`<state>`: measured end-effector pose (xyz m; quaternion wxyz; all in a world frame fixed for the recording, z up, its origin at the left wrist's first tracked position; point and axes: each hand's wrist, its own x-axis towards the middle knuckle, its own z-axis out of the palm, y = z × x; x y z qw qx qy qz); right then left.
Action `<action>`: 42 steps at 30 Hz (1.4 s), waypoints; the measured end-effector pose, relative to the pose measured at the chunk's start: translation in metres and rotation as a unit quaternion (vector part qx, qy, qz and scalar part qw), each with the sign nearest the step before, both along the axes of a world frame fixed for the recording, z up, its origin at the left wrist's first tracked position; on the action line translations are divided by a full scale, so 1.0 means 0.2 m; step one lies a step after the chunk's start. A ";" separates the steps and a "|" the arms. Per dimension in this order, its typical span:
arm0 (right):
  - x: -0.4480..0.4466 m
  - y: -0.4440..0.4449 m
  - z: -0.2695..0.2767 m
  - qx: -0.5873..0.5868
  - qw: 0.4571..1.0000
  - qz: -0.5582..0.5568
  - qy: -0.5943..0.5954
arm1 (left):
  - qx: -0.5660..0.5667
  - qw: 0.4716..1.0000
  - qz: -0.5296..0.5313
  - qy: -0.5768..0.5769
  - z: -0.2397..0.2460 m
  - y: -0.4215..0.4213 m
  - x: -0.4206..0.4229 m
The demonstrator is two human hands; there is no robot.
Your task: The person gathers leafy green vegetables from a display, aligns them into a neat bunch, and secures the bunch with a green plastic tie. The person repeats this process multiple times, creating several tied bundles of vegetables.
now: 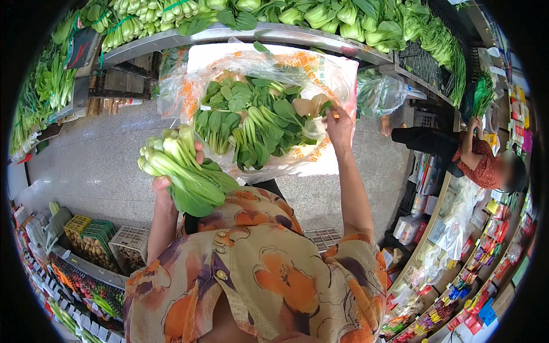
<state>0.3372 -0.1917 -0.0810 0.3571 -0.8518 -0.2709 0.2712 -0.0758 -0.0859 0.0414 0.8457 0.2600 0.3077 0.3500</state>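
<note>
My left hand (162,185) grips a bunch of bok choy (188,167), white stem ends up and to the left, leaves hanging toward my shirt. My right hand (340,127) is at the right side of an open clear plastic bag (188,96) with orange printing. Between its fingertips is a small green leaf (327,105), close to some yellowed leaves (305,106). Inside the bag lie more loose bok choy (259,128), their stems pointing various ways. Under the bag is a white foam box (345,70).
A metal-edged display shelf (300,36) piled with leafy greens curves across the far side. Another person (476,163) stands at right, holding greens (483,92). Crates (128,244) stand at lower left; shelves of packaged goods (467,274) line the right. Tiled floor (98,171) shows at left.
</note>
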 end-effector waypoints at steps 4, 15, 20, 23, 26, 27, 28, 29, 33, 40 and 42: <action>-0.05 0.01 -0.06 0.141 0.939 0.107 -0.294 | 0.002 1.000 -0.012 -0.004 -0.01 -0.01 0.00; -0.11 -0.21 -0.34 -0.459 0.774 0.308 -0.308 | 0.007 1.000 0.013 -0.002 0.01 -0.04 -0.01; -0.11 -0.17 -0.45 -0.254 0.858 0.281 -0.347 | 0.000 1.000 0.024 0.003 0.04 -0.04 0.02; -0.16 -0.14 -0.55 -0.299 0.866 0.198 -0.348 | -0.007 1.000 0.003 -0.002 0.03 -0.02 0.01; -0.15 -0.14 -0.61 -0.365 0.859 0.193 -0.303 | 0.002 1.000 -0.003 -0.006 0.02 -0.02 0.00; -0.14 -0.14 -0.61 -0.378 0.862 0.193 -0.275 | 0.002 1.000 0.001 -0.002 0.03 -0.02 0.01; -0.13 -0.13 -0.56 -0.380 0.866 0.211 -0.246 | 0.003 1.000 0.009 0.001 0.03 -0.03 0.00; -0.13 -0.13 -0.50 -0.381 0.869 0.227 -0.217 | 0.003 1.000 0.013 0.003 0.03 -0.03 0.00; -0.07 -0.18 -0.34 -0.274 0.914 0.239 -0.177 | 0.006 1.000 0.018 -0.008 0.02 -0.01 -0.01; -0.17 -0.17 0.22 0.072 0.953 0.099 0.277 | -0.001 0.999 0.021 -0.045 0.01 0.00 -0.01; -0.21 -0.14 0.34 0.136 0.932 0.045 0.333 | 0.002 0.998 0.023 -0.053 0.00 -0.01 -0.02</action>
